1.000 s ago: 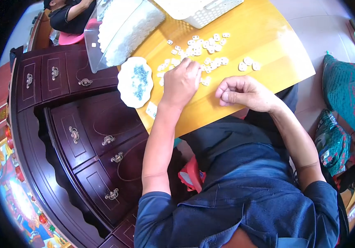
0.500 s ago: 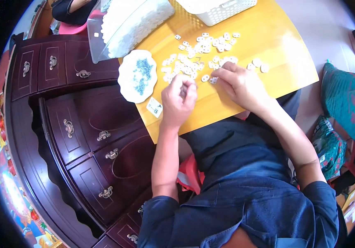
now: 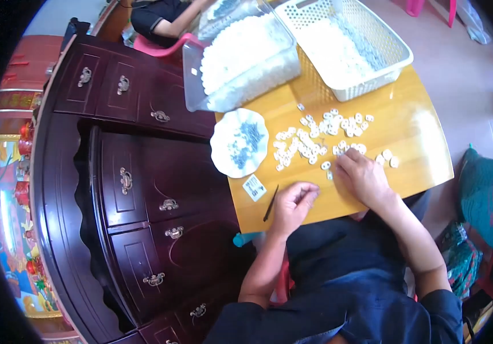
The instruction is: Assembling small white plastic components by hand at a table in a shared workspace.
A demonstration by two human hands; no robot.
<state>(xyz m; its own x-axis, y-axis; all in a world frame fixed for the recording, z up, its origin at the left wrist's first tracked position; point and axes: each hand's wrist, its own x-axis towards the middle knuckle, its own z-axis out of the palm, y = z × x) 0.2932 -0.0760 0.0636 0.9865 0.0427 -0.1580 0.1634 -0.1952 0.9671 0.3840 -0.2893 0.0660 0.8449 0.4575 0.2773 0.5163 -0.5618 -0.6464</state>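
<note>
My left hand [image 3: 294, 207] is over the near part of the yellow wooden table [image 3: 338, 209], its fingers curled and the thumb close against them. Whatever it may hold is too small to make out. Further right, my right hand [image 3: 365, 176] reaches to the edge of the scattered small white two-holed plastic pieces [image 3: 309, 146]. Its fingertips are pinched together, and they hide anything between them. A loose white oval piece [image 3: 325, 165] lies just left of these fingers. Beside my left hand rests a thin black stick-like tool [image 3: 271, 203].
A scalloped white plate [image 3: 223, 143] holds small grey metal parts, with a printed card [image 3: 254, 188] below it. At the back stand a clear tub [image 3: 243, 94] of white pieces and a white basket [image 3: 367, 86]. Dark drawers [image 3: 143, 183] line the left; another person's arm [image 3: 180, 23] shows behind.
The view has shifted, showing more of the tub and basket. My left hand has drawn back from the pieces toward the near table edge, uncovering the black tool. My right hand stays by the pieces.
</note>
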